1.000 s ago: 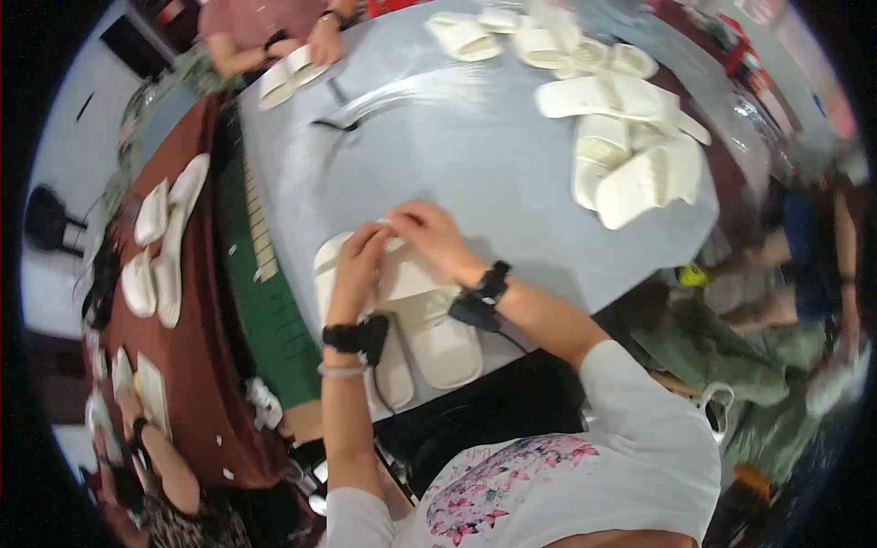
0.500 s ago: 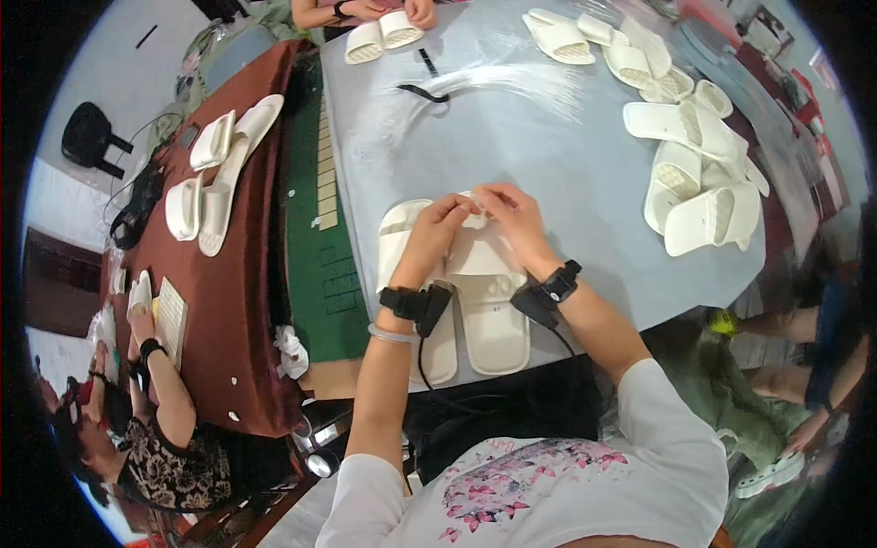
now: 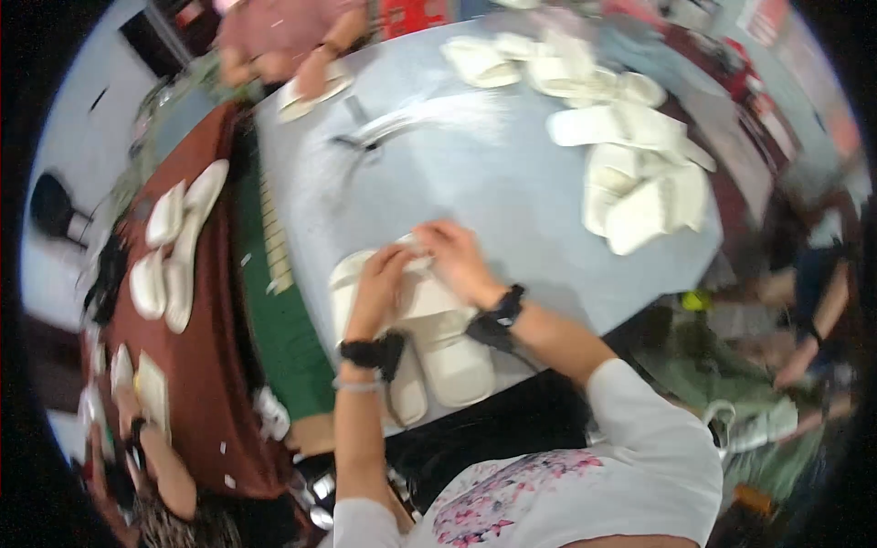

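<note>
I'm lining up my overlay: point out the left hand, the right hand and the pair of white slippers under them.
left hand [image 3: 382, 285], head view, back of the hand.
right hand [image 3: 454, 260], head view, back of the hand.
pair of white slippers [image 3: 454, 358], head view, sole of the right-side slipper.

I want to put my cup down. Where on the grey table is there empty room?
The grey table is bare in the middle, between the hands on the pair of white slippers and the slipper pile at the far right. Those two spots are crowded.
</note>
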The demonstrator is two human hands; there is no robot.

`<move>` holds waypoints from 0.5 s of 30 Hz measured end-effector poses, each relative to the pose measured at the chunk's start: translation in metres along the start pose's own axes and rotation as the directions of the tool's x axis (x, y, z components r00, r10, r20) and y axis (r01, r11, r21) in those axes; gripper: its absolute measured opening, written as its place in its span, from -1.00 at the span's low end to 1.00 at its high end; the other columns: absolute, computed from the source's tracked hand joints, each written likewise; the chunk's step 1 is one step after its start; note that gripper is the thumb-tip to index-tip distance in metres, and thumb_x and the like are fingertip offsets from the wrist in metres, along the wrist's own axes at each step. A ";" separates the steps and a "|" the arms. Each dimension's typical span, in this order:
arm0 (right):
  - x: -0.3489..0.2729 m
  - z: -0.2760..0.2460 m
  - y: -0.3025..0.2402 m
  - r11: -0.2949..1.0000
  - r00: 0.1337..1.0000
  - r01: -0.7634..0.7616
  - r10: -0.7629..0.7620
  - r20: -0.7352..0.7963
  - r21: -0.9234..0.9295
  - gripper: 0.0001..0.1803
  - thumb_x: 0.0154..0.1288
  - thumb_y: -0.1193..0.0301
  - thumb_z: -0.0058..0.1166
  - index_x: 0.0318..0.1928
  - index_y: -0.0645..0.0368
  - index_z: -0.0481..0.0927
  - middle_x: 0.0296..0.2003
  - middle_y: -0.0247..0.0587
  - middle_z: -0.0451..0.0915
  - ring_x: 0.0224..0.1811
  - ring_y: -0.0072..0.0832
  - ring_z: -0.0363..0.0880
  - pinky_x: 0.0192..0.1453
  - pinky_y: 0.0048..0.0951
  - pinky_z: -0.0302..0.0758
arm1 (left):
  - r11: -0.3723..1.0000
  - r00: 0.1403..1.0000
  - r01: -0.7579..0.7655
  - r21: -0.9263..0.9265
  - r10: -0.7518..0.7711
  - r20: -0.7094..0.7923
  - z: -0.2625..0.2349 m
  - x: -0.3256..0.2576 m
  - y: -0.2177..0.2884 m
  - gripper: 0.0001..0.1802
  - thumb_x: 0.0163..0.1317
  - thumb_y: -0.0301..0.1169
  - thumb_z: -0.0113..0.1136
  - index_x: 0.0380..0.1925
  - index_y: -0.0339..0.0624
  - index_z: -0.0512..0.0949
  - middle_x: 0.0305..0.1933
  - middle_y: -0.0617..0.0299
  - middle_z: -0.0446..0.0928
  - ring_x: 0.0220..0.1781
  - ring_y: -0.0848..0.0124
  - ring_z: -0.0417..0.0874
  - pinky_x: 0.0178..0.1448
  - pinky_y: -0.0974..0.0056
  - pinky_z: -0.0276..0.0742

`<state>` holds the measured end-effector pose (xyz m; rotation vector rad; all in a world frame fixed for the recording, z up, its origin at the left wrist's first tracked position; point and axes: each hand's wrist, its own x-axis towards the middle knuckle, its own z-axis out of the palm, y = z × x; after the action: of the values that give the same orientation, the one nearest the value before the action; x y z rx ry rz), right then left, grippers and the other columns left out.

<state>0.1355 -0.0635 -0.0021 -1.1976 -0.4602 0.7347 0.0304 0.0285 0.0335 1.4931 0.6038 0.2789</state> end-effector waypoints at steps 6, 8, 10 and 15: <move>0.004 -0.001 0.005 0.992 0.985 0.112 -0.105 0.135 -0.049 -0.72 0.26 0.31 -0.02 -0.17 0.29 0.48 -0.39 -0.36 0.49 -0.36 -0.66 0.38 -0.26 -0.60 0.34 | 0.997 0.999 -0.046 0.057 0.046 0.005 -0.003 -0.001 0.003 -0.83 0.22 -0.38 -0.05 -0.41 -0.17 0.52 -0.62 0.54 0.22 -0.60 0.71 0.11 -0.53 0.54 0.00; 0.003 -0.002 0.002 0.996 0.995 0.075 -0.072 -0.065 0.045 -0.73 0.26 0.32 -0.03 -0.20 0.29 0.49 -0.42 -0.39 0.48 -0.38 -0.67 0.36 -0.27 -0.62 0.33 | 0.999 0.999 -0.046 0.027 0.045 0.030 -0.002 0.003 -0.001 -0.83 0.23 -0.38 -0.06 -0.42 -0.16 0.52 -0.63 0.55 0.19 -0.60 0.71 0.09 -0.53 0.54 -0.02; 0.001 -0.004 0.001 0.995 0.995 0.103 -0.103 0.013 0.010 -0.74 0.26 0.32 -0.03 -0.20 0.29 0.49 -0.43 -0.39 0.48 -0.38 -0.67 0.37 -0.27 -0.62 0.33 | 0.999 0.999 -0.042 0.028 0.041 0.034 0.000 0.002 0.000 -0.83 0.23 -0.38 -0.06 -0.42 -0.15 0.52 -0.64 0.56 0.18 -0.60 0.71 0.08 -0.53 0.54 -0.03; 0.003 -0.003 0.004 0.995 0.995 0.102 -0.102 0.012 -0.008 -0.75 0.25 0.32 -0.02 -0.22 0.28 0.49 -0.45 -0.39 0.48 -0.40 -0.68 0.36 -0.27 -0.62 0.33 | 0.998 0.998 -0.052 0.029 0.051 0.034 -0.001 0.002 -0.001 -0.83 0.23 -0.39 -0.06 -0.43 -0.14 0.51 -0.65 0.57 0.16 -0.61 0.72 0.07 -0.53 0.53 -0.04</move>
<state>0.1385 -0.0631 -0.0070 -1.1692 -0.5310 0.6527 0.0313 0.0305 0.0317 1.5410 0.5463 0.2854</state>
